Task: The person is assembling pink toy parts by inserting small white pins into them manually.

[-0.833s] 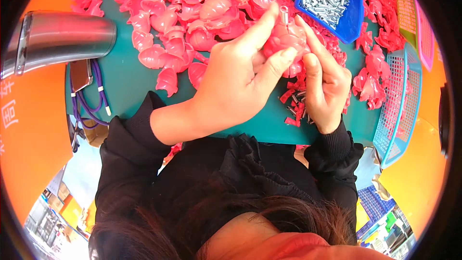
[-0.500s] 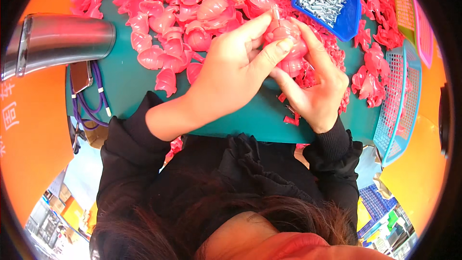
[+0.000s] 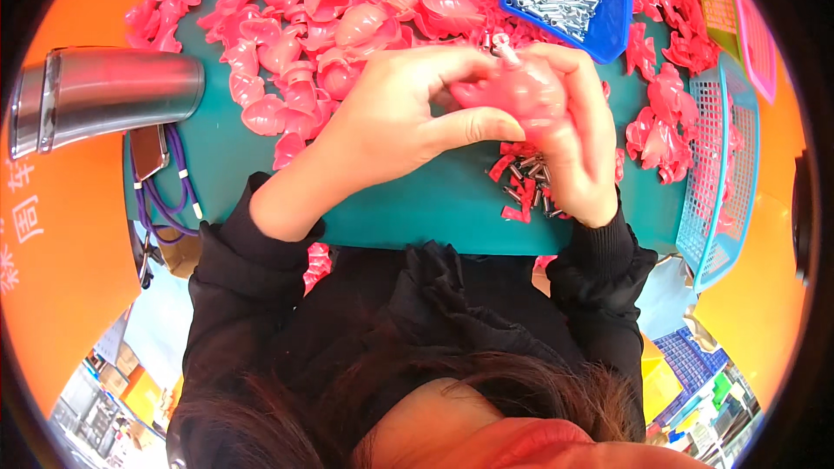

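Both my hands hold a glossy red plastic figure part (image 3: 532, 97) above the table. My left hand (image 3: 408, 108) grips its left side, the thumb lying along the near face and the fingers mostly hidden behind. My right hand (image 3: 584, 143) wraps round the right side. A small silvery metal piece (image 3: 505, 49) sticks up from the top of the part, between the fingertips of both hands. Below the hands lies a small heap of dark metal pieces and red bits (image 3: 526, 182).
Many red plastic shells (image 3: 360, 24) cover the far side of the green table (image 3: 417, 217). A blue bin (image 3: 615, 22) holds small silvery metal parts. A steel tumbler (image 3: 130, 85) and a phone (image 3: 149, 152) with a purple cord are at left. A light-blue basket (image 3: 695, 208) stands at right.
The red part has been turned between my hands and shows a broader, smoother face. My right hand has come down slightly, and the small heap beneath is more visible.
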The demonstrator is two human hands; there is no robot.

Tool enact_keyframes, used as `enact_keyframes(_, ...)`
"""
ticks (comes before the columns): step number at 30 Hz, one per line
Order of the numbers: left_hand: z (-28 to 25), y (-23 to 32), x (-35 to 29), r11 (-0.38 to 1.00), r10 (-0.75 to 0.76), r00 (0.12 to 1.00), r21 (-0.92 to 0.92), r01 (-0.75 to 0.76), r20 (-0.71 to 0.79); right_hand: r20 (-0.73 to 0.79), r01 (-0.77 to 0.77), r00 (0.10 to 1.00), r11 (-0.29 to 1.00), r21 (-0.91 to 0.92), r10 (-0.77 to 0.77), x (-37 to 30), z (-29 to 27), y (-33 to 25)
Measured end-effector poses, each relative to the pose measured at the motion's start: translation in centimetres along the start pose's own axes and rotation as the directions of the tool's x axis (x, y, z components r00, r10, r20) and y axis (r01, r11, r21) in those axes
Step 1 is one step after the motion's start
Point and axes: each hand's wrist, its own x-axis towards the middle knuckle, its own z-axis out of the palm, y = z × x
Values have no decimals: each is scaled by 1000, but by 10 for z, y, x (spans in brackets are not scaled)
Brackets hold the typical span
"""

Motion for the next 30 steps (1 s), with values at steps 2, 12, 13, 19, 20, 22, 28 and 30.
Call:
enact_keyframes(2,-5,1,1,865,139,985,472,-170,100,-50,3,999,996,94,2,-1,1,2)
enact_keyframes(12,12,-6,-3,554,455,875,716,-425,167,-67,100,991,981,-163,-113,-6,5,-3)
enact_keyframes(13,13,-8,-5,554,455,875,717,-423,165,-65,102,991,982,-162,-113,-7,5,-4)
enact_keyframes(19,-2,-11,1,535,543,836,732,-421,84,-125,103,983,963,-250,-137,2,-3,-12)
enact_keyframes(20,-7,-5,1,618,513,855,723,-309,-73,-321,9,940,949,-314,-115,3,-16,-11)
enact_keyframes(22,-16,12,8,797,445,800,585,-148,-404,-605,-225,770,802,-554,-201,-7,-74,-10)
enact_keyframes(28,-103,32,-13,637,426,632,711,298,-647,-697,-705,640,114,-700,-323,-65,-200,26)
enact_keyframes(30,-131,26,-26,201,454,694,823,531,-559,-647,-678,735,-204,-706,-205,-78,-215,32)
